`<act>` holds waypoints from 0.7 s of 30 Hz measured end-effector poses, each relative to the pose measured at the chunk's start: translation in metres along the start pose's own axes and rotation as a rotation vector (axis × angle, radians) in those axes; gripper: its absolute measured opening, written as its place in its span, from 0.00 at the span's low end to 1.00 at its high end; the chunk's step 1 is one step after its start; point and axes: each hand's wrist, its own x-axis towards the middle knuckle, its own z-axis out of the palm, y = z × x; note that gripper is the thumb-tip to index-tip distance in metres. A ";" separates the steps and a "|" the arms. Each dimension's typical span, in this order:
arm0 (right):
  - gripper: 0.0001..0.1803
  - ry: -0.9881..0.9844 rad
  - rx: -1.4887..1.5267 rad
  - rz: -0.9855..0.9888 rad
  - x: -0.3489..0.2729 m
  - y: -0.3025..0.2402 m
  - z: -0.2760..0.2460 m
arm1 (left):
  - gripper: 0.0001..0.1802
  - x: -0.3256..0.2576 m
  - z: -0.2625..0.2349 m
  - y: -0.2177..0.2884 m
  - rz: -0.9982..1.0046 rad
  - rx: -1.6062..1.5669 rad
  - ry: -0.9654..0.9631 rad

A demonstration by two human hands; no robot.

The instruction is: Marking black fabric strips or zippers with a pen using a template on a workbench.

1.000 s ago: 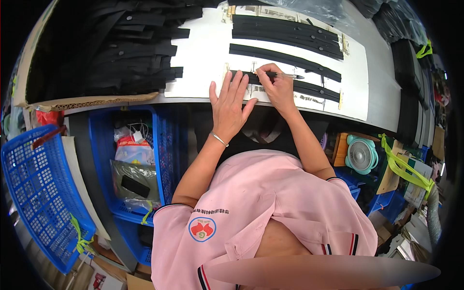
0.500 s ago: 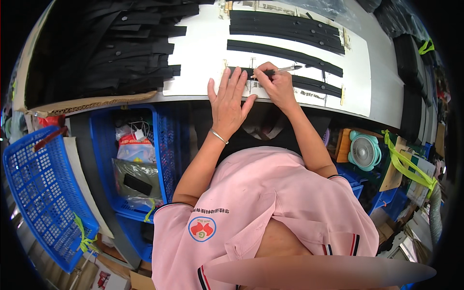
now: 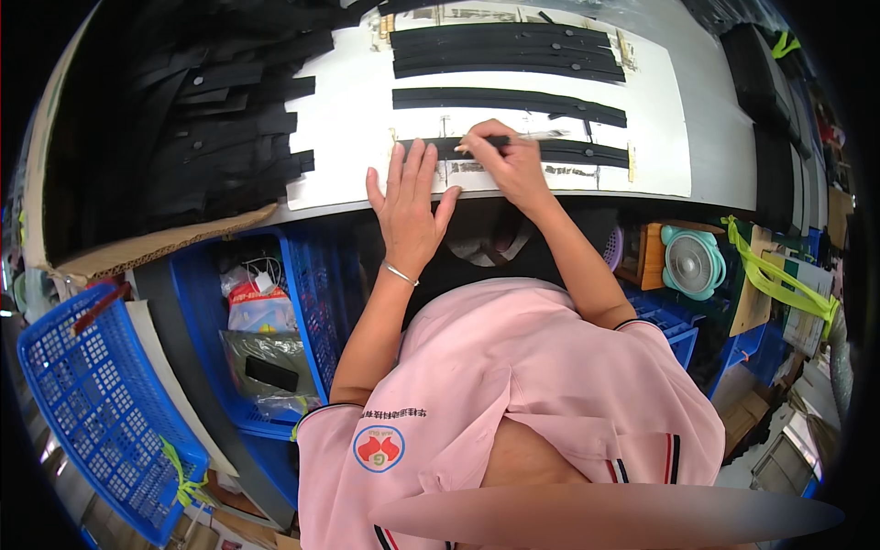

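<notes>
Nearest, the left hand (image 3: 409,209) lies open, fingers spread flat on the white table (image 3: 348,110) edge, pinning a long black strip (image 3: 568,152). Just beyond, the right hand (image 3: 507,163) pinches what may be a pen (image 3: 513,138) over it. Farther back lie more black strips (image 3: 509,50).

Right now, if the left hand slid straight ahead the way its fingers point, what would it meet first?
Probably the nearest black strip: the left hand lies flat on the white board, fingertips already at the strip's left end, though contact is unclear.
</notes>
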 end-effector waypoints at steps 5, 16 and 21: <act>0.07 0.181 0.058 0.126 -0.014 -0.002 -0.054 | 0.36 -0.001 0.001 -0.001 0.014 0.024 0.014; 0.08 0.196 -0.134 0.182 -0.022 0.028 -0.077 | 0.36 -0.001 -0.001 0.000 0.025 0.043 0.002; 0.09 0.183 -0.196 0.126 -0.021 0.025 -0.075 | 0.37 -0.001 -0.001 -0.002 0.020 0.039 -0.024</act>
